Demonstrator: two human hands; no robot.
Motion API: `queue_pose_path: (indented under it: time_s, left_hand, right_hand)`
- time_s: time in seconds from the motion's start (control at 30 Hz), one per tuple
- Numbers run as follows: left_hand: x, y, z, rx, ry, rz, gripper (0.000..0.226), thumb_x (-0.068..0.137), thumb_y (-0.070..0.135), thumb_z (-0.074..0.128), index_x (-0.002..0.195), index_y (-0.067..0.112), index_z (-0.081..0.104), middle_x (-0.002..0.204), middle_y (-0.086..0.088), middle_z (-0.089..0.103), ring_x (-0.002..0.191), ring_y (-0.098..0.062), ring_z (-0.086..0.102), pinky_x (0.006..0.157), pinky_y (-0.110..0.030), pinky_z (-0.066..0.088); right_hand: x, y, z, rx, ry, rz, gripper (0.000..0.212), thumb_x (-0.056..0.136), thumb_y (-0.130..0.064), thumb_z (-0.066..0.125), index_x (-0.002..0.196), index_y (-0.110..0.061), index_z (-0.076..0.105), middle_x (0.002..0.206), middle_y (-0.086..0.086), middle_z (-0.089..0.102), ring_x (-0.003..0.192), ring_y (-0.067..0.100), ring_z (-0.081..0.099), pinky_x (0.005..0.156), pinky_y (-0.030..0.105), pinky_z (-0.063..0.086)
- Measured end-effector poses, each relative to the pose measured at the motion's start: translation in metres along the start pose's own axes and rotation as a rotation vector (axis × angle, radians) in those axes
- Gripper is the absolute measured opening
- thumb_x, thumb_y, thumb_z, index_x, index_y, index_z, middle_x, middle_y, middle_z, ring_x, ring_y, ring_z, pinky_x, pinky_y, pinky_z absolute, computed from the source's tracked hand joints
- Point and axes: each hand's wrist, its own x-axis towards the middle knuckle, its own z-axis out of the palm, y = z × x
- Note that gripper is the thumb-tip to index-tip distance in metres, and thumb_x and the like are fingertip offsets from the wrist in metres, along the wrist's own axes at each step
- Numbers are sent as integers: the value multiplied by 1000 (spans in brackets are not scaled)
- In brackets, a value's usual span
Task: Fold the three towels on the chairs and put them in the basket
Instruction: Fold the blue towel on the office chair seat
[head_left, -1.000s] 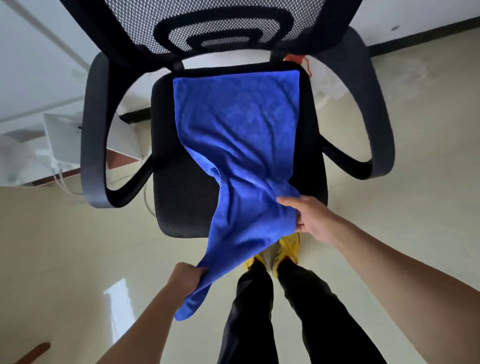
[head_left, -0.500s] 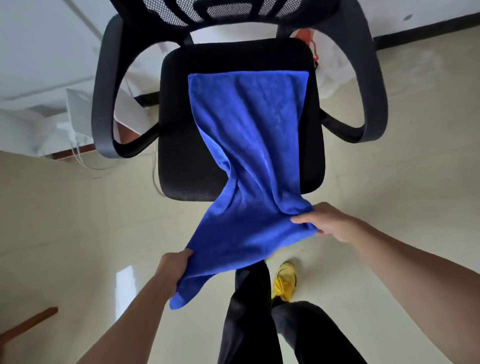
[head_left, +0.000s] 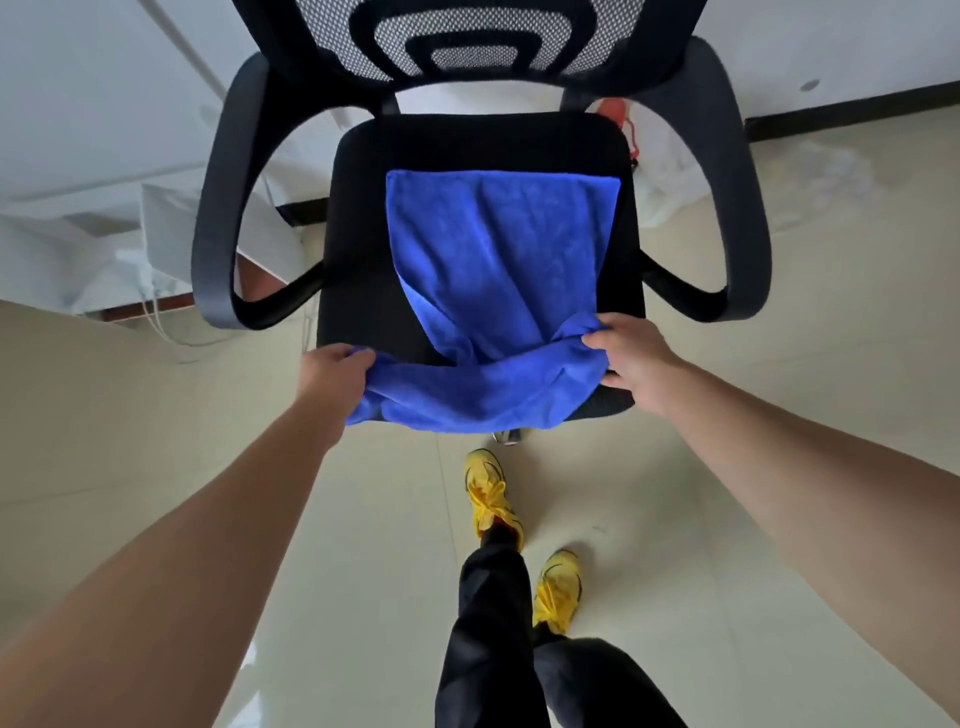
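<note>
- Blue towel (head_left: 498, 249): I see its far portion lying flat on the black seat of the office chair (head_left: 358, 218); its near edge is bunched and lifted at the seat front.
- Left hand (head_left: 332, 374): I see it closed around the near-left corner of the towel.
- Right hand (head_left: 631, 358): I see it pinching the near-right corner.
- Hands are well apart, with the towel edge stretched between them.
- Basket: not in my view.

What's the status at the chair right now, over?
Left hand and right hand: each gripping a near corner of the blue towel. Towel's far half flat on the chair seat, not yet folded. Nothing in the way.
</note>
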Motion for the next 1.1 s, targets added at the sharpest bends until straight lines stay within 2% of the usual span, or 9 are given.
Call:
queue_pose_path:
  time_s: [0.1,0.23,0.37,0.47,0.57,0.7,0.83,0.97,1.1]
  left_hand:
    - [38,19,8,65,40,24,9,86,16,59,81,14,66,72,-8,61,69,-26,58,63,-26,50]
    - [100,43,19,83,12,-18,13,78,31,67,78,19,63,83,-8,64,77,-24,60,82,-38,53]
    - [160,76,42,-63,-104,-73,19,85,29,67,75,16,57,70,-6,57,58,-21,53,54,-26,48]
    - [198,102,58,-124,-72,-68,19,86,31,67,86,13,60,73,-6,63,59,-20,59,54,-28,48]
    - [231,117,62,-101,-6,-53,10,79,26,67,77,19,60,89,-11,71,62,-21,63,52,-29,47]
    - [247,136,54,-42,156,33,14,67,18,63,57,22,54,87,-20,69,67,-29,62,66,-44,57]
    - [265,152,40,-36,287,71,13,63,25,55,50,25,51,83,-24,65,72,-39,65,68,-55,55]
    - [278,154,40,59,302,98,8,70,17,54,63,19,51,77,-15,60,73,-31,62,64,-40,54]
    - [277,150,48,108,276,141,16,74,26,70,84,19,60,92,-6,64,90,-29,64,77,-36,56]
  right_hand:
    - [29,-14,2,-166,84,-28,9,89,-16,60,84,-21,66,91,3,63,86,20,57,71,30,47]
    - [81,-37,-7,-366,379,-163,29,87,-30,63,90,-1,69,96,17,70,90,30,64,81,37,49]
    - [138,-68,-14,-239,488,-115,46,84,-40,64,102,2,64,81,13,63,73,30,60,81,51,55]
    - [174,-88,-18,-230,499,-130,41,86,-35,65,88,5,64,78,16,56,70,32,55,70,35,50]
    - [200,-103,-23,-241,544,-122,26,90,-28,60,87,-3,68,84,12,61,79,24,58,72,29,45]
    - [217,-123,-25,-334,687,-204,29,98,-33,47,106,-9,63,90,1,58,79,19,53,68,27,39]
    - [231,-142,-19,-451,690,-287,31,100,-35,44,111,-11,60,95,-1,55,83,18,49,70,27,35]
    - [246,-144,-9,-580,644,-247,31,99,-36,44,113,-12,59,101,7,62,92,25,56,71,27,33]
    - [245,-144,-5,-552,591,-211,32,96,-42,50,115,-17,57,100,-1,59,90,23,55,72,25,34]
